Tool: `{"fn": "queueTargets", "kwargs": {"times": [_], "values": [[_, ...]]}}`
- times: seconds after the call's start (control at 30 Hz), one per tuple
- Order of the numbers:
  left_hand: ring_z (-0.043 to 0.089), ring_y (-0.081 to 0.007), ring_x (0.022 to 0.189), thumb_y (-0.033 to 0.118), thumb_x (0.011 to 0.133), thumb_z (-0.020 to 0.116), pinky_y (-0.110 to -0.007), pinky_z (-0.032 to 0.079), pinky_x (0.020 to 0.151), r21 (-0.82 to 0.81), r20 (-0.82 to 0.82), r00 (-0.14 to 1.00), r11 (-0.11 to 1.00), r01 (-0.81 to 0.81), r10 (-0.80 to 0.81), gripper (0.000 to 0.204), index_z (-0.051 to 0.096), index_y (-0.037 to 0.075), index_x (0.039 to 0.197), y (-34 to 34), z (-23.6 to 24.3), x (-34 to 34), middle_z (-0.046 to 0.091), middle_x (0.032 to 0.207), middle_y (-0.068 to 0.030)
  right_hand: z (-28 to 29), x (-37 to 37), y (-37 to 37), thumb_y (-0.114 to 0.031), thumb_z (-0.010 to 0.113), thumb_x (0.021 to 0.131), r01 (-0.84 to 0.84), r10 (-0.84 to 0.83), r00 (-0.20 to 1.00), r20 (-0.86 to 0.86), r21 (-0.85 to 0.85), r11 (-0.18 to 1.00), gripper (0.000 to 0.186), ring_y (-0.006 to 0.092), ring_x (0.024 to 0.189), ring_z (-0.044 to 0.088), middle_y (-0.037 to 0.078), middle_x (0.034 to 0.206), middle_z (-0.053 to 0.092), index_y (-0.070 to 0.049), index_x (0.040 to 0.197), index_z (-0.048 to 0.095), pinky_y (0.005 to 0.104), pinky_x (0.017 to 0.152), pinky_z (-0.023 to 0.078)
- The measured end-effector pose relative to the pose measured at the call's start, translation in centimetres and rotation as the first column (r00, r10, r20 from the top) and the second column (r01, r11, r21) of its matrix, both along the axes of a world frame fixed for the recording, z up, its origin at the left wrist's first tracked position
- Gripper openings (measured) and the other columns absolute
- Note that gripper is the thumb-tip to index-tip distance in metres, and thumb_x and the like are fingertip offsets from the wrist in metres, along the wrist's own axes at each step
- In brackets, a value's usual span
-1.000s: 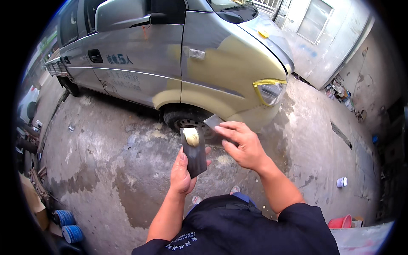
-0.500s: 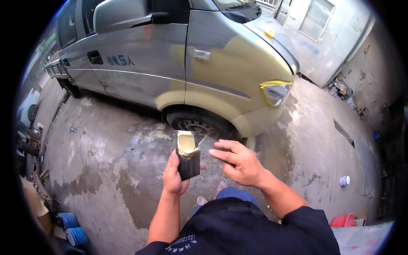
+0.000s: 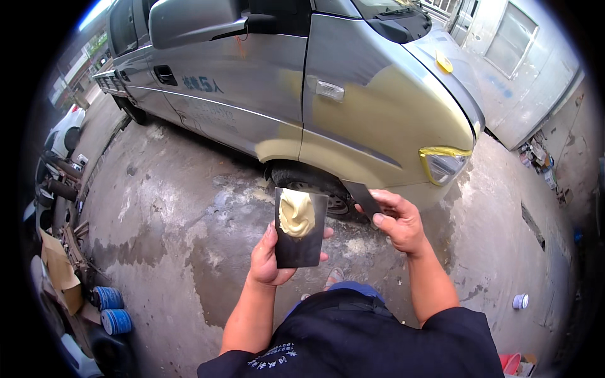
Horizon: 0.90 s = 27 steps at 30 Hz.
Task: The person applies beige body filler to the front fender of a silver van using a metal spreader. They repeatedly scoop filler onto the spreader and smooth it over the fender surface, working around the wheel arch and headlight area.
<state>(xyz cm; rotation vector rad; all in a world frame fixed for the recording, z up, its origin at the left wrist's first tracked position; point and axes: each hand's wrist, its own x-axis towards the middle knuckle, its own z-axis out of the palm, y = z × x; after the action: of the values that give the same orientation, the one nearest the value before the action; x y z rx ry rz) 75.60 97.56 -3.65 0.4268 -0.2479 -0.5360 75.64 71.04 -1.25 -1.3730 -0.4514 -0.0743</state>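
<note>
My left hand [image 3: 268, 257] is closed around a dark flat putty board [image 3: 299, 252], fingertips wrapped over its right edge. A thick mound of pale yellow body filler [image 3: 296, 213] lies on the board's upper part. To the right, apart from the board, my right hand [image 3: 401, 222] grips a dark flat putty spreader [image 3: 362, 198] between thumb and fingers. Beyond both hands stands a silver van [image 3: 233, 120]. Its front fender [image 3: 378, 107] is covered in wide pale yellow patches, and yellow tape frames the headlight [image 3: 446, 167].
The van's front wheel [image 3: 315, 198] is just past my hands. Two blue cans [image 3: 116, 321] stand at the lower left beside cardboard [image 3: 61, 271]. A small white tub [image 3: 520, 301] is on the concrete floor [image 3: 164, 252] at right. A yellow object [image 3: 443, 62] rests on the hood.
The spreader has come away from the filler and moved right, turned so its dark face shows. The board now faces up more, its filler heaped in folds. My view has shifted left.
</note>
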Motion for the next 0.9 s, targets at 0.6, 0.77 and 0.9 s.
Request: {"fn": "queueTargets", "kwargs": {"times": [0.6,0.77,0.9], "values": [[0.062,-0.0343,0.106,0.043,0.097,0.051,-0.046,0.056,0.081,0.448,0.155,0.988,0.893,-0.049,-0.023,0.062,0.040,-0.002,0.138,5.5,-1.0,8.3,0.056,0.126,-0.0200,4.9,8.7,6.1,0.002,0.061,0.086,-0.193,0.198,0.979,-0.051,0.090,0.977,0.038,0.0202,0.112,0.059,0.011,0.120,0.062,-0.001,0.124,0.056,0.0379,0.096,0.047],[0.062,-0.0479,0.104,0.042,0.092,0.059,-0.057,0.058,0.075,-0.102,-0.033,0.930,0.927,0.360,-0.365,0.071,0.032,-0.001,0.142,11.4,-1.9,11.3,0.053,0.128,-0.0270,6.4,9.4,13.8,0.011,0.060,0.071,-0.132,0.300,0.902,0.312,-0.460,0.878,0.050,0.0326,0.118,0.054,0.014,0.126,0.056,-0.009,0.116,0.066,0.0403,0.098,0.045],[0.060,-0.0497,0.106,0.041,0.092,0.059,-0.060,0.057,0.076,-0.098,-0.064,0.878,0.878,0.468,-0.475,0.070,0.032,0.000,0.142,15.1,-3.1,14.4,0.052,0.130,-0.0271,4.9,10.6,17.2,0.008,0.059,0.067,0.096,0.182,0.912,0.369,-0.621,0.778,0.053,0.0339,0.120,0.052,0.013,0.126,0.056,-0.011,0.116,0.067,0.0424,0.099,0.044]]}}
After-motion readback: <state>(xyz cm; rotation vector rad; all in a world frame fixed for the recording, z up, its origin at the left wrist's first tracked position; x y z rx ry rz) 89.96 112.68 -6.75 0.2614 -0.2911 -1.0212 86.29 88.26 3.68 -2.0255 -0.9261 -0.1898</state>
